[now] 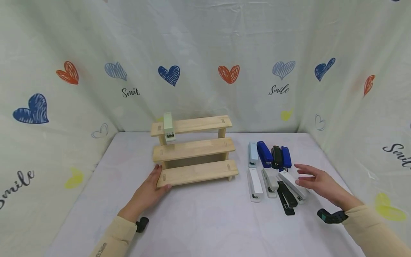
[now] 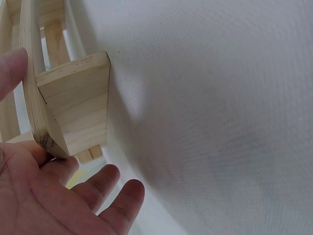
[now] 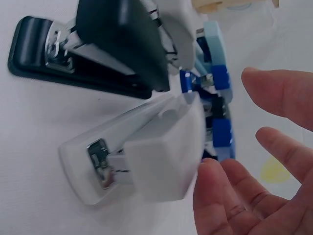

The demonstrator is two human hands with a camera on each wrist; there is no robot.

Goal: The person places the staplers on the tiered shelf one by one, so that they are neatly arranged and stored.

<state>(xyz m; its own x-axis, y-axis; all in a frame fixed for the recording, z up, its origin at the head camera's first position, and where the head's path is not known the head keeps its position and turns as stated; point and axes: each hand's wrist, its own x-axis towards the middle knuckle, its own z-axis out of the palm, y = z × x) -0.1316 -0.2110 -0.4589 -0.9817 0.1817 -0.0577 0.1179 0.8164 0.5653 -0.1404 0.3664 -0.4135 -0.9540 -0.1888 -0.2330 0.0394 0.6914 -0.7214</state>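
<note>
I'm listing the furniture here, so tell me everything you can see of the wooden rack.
The wooden rack is a stepped stand of three pale, grained boards, apparently unpainted, with short supports and rectangular joint marks near their ends. It stands upright, slightly angled, on the white-covered table, bottom board in front, top board at the back. A light green stapler sits across the top board near its left end, and the left hand grips the bottom board's left end.
</note>
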